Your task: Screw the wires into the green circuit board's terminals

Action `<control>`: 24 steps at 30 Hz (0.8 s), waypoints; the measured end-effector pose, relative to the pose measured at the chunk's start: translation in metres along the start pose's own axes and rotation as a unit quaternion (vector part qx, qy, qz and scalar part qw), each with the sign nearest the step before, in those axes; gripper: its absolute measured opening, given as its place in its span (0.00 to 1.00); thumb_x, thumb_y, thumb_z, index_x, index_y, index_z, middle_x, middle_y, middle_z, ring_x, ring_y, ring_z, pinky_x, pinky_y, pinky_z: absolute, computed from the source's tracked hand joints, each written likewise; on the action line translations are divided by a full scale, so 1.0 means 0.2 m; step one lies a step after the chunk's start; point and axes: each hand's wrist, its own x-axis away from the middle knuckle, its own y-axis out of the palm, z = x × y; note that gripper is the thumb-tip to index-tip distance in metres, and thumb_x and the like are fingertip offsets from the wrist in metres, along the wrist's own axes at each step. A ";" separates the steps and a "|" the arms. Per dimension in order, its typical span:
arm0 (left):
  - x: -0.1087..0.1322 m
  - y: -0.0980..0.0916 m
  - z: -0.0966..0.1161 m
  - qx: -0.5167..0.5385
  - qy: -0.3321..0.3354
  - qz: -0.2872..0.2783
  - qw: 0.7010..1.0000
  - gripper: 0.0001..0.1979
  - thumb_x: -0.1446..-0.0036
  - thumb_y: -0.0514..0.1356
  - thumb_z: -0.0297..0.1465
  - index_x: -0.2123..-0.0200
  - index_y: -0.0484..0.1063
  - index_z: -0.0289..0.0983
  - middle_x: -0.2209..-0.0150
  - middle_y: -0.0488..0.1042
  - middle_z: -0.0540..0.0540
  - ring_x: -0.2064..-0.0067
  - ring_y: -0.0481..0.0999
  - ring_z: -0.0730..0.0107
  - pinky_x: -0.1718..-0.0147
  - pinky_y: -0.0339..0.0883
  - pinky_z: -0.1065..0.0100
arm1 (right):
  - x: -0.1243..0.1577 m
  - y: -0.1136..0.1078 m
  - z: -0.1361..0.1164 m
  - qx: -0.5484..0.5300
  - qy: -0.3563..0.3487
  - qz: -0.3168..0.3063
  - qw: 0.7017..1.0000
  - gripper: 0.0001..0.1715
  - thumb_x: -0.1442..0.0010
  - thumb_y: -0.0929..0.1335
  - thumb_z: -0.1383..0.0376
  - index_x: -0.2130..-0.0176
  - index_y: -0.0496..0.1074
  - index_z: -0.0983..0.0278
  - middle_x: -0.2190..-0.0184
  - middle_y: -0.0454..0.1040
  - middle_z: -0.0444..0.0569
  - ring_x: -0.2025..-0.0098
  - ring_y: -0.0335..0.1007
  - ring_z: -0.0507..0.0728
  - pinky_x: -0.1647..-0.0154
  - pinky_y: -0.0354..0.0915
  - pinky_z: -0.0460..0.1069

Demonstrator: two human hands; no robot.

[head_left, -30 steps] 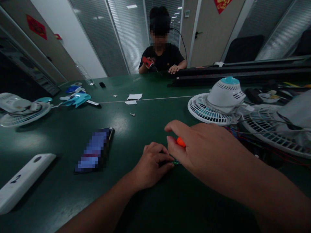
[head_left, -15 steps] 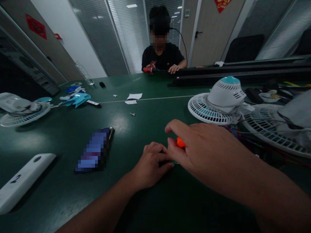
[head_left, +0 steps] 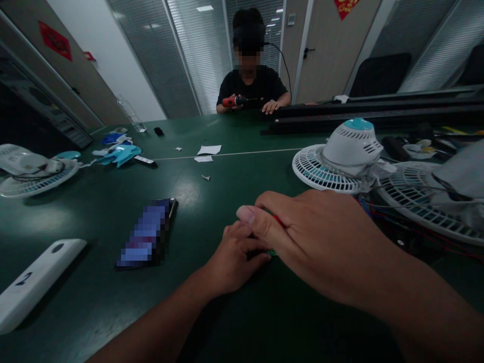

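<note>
I observe both hands meeting low at the centre of the green desk (head_left: 227,166). The left hand (head_left: 234,257) is curled narrow, fingertips pressing down a small green part (head_left: 271,252), of which only a sliver shows at its 3 o'clock edge. The right hand (head_left: 321,237) is closed over an orange-handled tool (head_left: 279,220), thumb stretched toward 9 o'clock across the left knuckles; the tool's tip is hidden, so I cannot tell where it bears. In my judgement the work wants the left fingertips flat and steady on the part, the tool held upright over it, and light pressure, since so small a piece could skid on the smooth desk. The part looks thin, flat and bright green; its form is otherwise concealed. A phone (head_left: 145,234) lies at 9 o'clock, a white desk fan (head_left: 340,161) at 2 o'clock, and another person (head_left: 251,85) works at 12 o'clock, well apart.
</note>
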 end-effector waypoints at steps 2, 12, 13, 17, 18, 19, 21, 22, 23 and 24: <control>0.00 0.01 -0.01 -0.016 0.002 -0.002 1.000 0.08 0.41 0.62 0.31 0.58 0.78 0.43 0.51 0.74 0.45 0.45 0.67 0.51 0.48 0.64 0.49 | -0.01 0.01 0.00 0.022 -0.001 0.006 1.000 0.30 0.33 0.49 0.47 0.66 0.69 0.56 0.79 0.69 0.45 0.77 0.64 0.57 0.76 0.42 0.50; -0.01 0.00 -0.01 -0.053 0.006 -0.009 0.999 0.08 0.40 0.61 0.34 0.59 0.79 0.44 0.58 0.76 0.46 0.52 0.71 0.56 0.50 0.64 0.51 | -0.02 0.02 0.01 0.053 -0.013 0.018 0.998 0.17 0.34 0.57 0.58 0.56 0.69 0.59 0.77 0.73 0.46 0.76 0.69 0.60 0.78 0.46 0.50; -0.01 -0.01 -0.01 -0.052 0.005 -0.008 0.999 0.08 0.40 0.61 0.34 0.59 0.79 0.44 0.58 0.76 0.46 0.52 0.72 0.55 0.50 0.64 0.51 | -0.02 0.02 0.01 0.051 -0.015 0.020 0.998 0.17 0.34 0.57 0.58 0.55 0.69 0.60 0.76 0.74 0.46 0.76 0.70 0.60 0.78 0.47 0.51; 0.00 0.00 -0.01 -0.050 0.010 -0.004 0.999 0.08 0.40 0.62 0.33 0.58 0.79 0.44 0.57 0.76 0.46 0.51 0.71 0.55 0.50 0.65 0.51 | -0.02 0.02 0.01 0.032 -0.019 0.010 0.999 0.17 0.35 0.57 0.58 0.54 0.68 0.60 0.72 0.76 0.48 0.72 0.72 0.62 0.76 0.50 0.51; 0.00 0.00 -0.01 -0.047 0.012 -0.003 0.999 0.08 0.41 0.62 0.32 0.58 0.79 0.44 0.56 0.76 0.46 0.51 0.71 0.54 0.50 0.65 0.51 | -0.02 0.02 0.01 0.027 -0.019 0.008 0.999 0.16 0.35 0.58 0.58 0.54 0.68 0.60 0.72 0.76 0.48 0.72 0.73 0.62 0.76 0.51 0.51; 0.00 0.00 -0.01 -0.044 0.012 -0.003 0.999 0.08 0.41 0.62 0.32 0.58 0.79 0.44 0.56 0.76 0.46 0.51 0.71 0.54 0.51 0.65 0.51 | -0.02 0.02 0.01 0.024 -0.020 0.006 1.000 0.16 0.36 0.58 0.58 0.54 0.68 0.60 0.72 0.76 0.48 0.71 0.73 0.62 0.76 0.52 0.51; 0.00 0.00 -0.01 -0.040 0.013 -0.001 0.999 0.08 0.41 0.62 0.32 0.58 0.79 0.44 0.57 0.76 0.46 0.51 0.71 0.54 0.51 0.65 0.51 | -0.01 0.02 0.01 0.019 -0.017 0.005 1.000 0.16 0.36 0.58 0.58 0.54 0.68 0.61 0.72 0.76 0.49 0.71 0.73 0.62 0.75 0.53 0.51; 0.00 0.00 -0.01 -0.038 0.013 0.000 0.999 0.08 0.41 0.62 0.32 0.58 0.79 0.44 0.57 0.76 0.46 0.51 0.71 0.55 0.51 0.65 0.51 | -0.01 0.02 0.02 0.016 -0.015 0.007 1.000 0.16 0.36 0.59 0.59 0.54 0.68 0.61 0.72 0.76 0.48 0.71 0.73 0.62 0.75 0.54 0.51; 0.00 0.00 -0.01 -0.037 0.013 0.001 0.999 0.09 0.41 0.62 0.32 0.57 0.79 0.44 0.57 0.76 0.46 0.51 0.71 0.55 0.51 0.66 0.51 | -0.01 0.02 0.02 0.011 -0.014 0.009 1.000 0.16 0.36 0.59 0.59 0.54 0.68 0.61 0.72 0.76 0.48 0.71 0.74 0.62 0.75 0.54 0.51; 0.00 0.00 -0.01 -0.037 0.014 0.000 0.999 0.09 0.41 0.62 0.32 0.57 0.79 0.44 0.56 0.76 0.46 0.51 0.71 0.55 0.51 0.66 0.51 | 0.00 0.02 0.02 0.006 -0.012 0.011 1.000 0.16 0.36 0.59 0.59 0.54 0.68 0.61 0.72 0.76 0.48 0.71 0.74 0.62 0.75 0.55 0.51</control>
